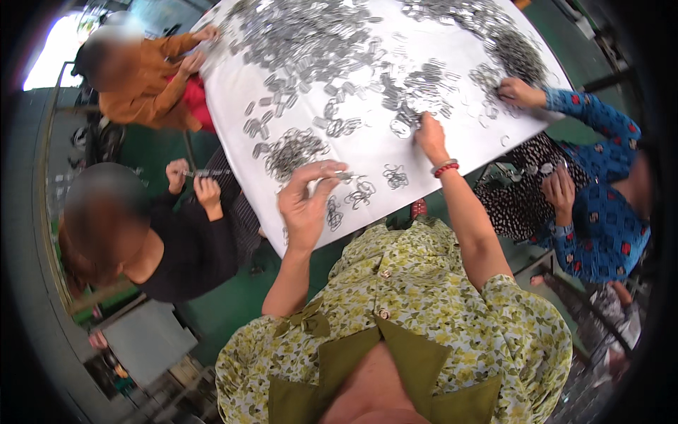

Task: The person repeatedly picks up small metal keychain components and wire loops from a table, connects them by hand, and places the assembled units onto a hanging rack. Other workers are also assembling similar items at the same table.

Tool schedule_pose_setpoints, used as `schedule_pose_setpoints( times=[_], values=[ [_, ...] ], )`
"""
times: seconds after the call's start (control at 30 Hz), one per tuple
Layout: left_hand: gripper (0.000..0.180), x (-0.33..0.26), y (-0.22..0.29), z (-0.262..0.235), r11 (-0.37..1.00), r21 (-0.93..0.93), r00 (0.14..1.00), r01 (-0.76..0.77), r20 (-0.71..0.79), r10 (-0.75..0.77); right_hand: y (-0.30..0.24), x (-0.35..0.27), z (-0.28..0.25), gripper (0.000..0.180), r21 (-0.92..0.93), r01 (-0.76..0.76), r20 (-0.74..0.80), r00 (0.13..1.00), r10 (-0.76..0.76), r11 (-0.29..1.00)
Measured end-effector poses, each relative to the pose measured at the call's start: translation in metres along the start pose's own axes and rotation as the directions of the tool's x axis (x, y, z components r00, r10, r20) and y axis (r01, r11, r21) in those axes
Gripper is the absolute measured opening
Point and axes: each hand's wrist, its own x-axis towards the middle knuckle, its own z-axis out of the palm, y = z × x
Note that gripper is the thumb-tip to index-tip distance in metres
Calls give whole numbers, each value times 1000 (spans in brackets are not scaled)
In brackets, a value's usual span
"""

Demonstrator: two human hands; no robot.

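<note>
Landmark: the white surface [367, 152], strewn with small grey metal loop pieces. Left hand [305, 205] is raised just over the near edge of the surface, thumb and fingers pinched on a short row of metal pieces [344, 174]; the grip is clenched on that row, held level and clear of the cloth, likely so the pieces stay lined up while being handled. Right hand [429, 136] reaches farther in from the near edge, fingertips pressed down into a loose clump of pieces [404, 121]; I cannot tell whether it grasps any or only touches them. Small tangles of loops [360, 192] lie on the surface between the two hands, near the edge, within easy reach. The densest heaps [304, 35] sit toward the far side of the surface. Other people sit around it: a hand in a blue patterned sleeve [519, 92] works at the right edge, a person in black [194, 187] holds a strip of pieces off the left edge, and a person in orange [191, 63] is at the far left corner.
</note>
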Motion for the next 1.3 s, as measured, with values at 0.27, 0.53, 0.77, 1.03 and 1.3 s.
schedule_pose_setpoints(
  times=[0.27, 0.53, 0.77, 1.03, 1.3],
  values=[
    [12, -13, -41, 24, 990, 141, 991, -22, 137, 2, -70, -58, -117, 22, 700, -118, 216, 975, -50, 704],
    [11, -1, -30, 55, 951, 183, 949, -249, 244, 201, -144, -133, -199, 18, 806, 168, -86, 982, -167, 567],
    [13, -9, -29, 61, 943, 240, 959, -232, 221, 180, -145, -145, -204, 17, 863, 128, -85, 990, -109, 488],
    [26, 5, -87, 4, 923, 376, 995, -81, 90, 51, -140, -147, -211, 20, 870, 148, -139, 989, -54, 470],
    [13, 29, -252, -72, 244, 947, 973, -210, 228, -45, -125, -155, -229, 19, 853, 113, -184, 979, 91, 509]
  ],
)
